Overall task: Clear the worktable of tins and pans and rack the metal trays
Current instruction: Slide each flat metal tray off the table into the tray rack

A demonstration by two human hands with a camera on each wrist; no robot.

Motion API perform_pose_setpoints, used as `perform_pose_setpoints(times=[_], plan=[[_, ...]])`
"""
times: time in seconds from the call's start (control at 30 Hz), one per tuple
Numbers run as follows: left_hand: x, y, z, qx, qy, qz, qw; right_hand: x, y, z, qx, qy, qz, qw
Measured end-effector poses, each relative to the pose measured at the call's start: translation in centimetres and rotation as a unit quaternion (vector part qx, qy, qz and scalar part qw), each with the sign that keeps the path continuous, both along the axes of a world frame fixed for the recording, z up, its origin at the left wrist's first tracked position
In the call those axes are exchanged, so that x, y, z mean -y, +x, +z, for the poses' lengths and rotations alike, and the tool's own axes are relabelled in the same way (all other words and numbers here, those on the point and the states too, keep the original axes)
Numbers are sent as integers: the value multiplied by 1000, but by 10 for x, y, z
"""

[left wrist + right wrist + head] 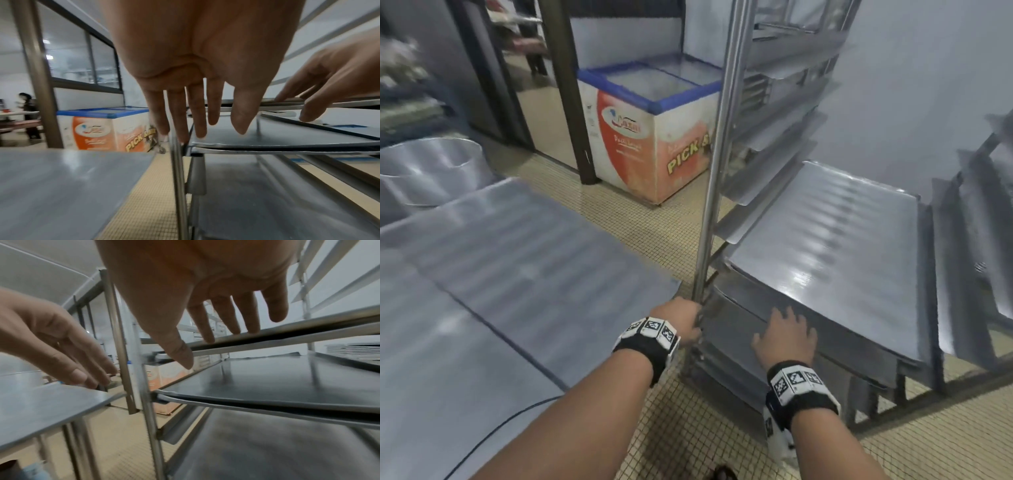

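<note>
A steel rack (717,171) stands right of the worktable (448,359) and holds several flat metal trays. The top one of the lower group, a shiny tray (832,246), sticks out toward me. My right hand (786,329) lies open with straight fingers on the front edge of a tray (287,339) just beneath it; the right hand (216,337) has its thumb hanging below that edge. My left hand (683,320) is at the rack's front post, and in its wrist view the left hand (197,129) points straight fingers at a tray corner (205,142), holding nothing.
A flat metal sheet (534,246) and a round metal pan (431,168) lie on the worktable. A chest freezer (650,137) stands behind the rack. A second rack (969,222) is at the right. Tiled floor runs between table and rack. A person (26,113) stands far off.
</note>
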State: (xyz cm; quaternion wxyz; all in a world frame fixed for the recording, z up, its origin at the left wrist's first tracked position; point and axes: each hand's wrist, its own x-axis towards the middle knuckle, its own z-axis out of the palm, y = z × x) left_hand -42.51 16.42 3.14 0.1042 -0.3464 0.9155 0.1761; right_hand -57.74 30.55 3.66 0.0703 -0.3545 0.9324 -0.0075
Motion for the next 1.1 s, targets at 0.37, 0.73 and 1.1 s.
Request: perform_pose_setpoints(times=[0.37,0.73,1.1], plan=[[-7,262,-19,28,64,333,940,72,211,8,75,40,301,950],[-106,457,-46,33,76,519,851,97,367,-38,97,86,430,893],[-160,516,-60,18,108,752,650,110,410,-66,140,69,283,946]])
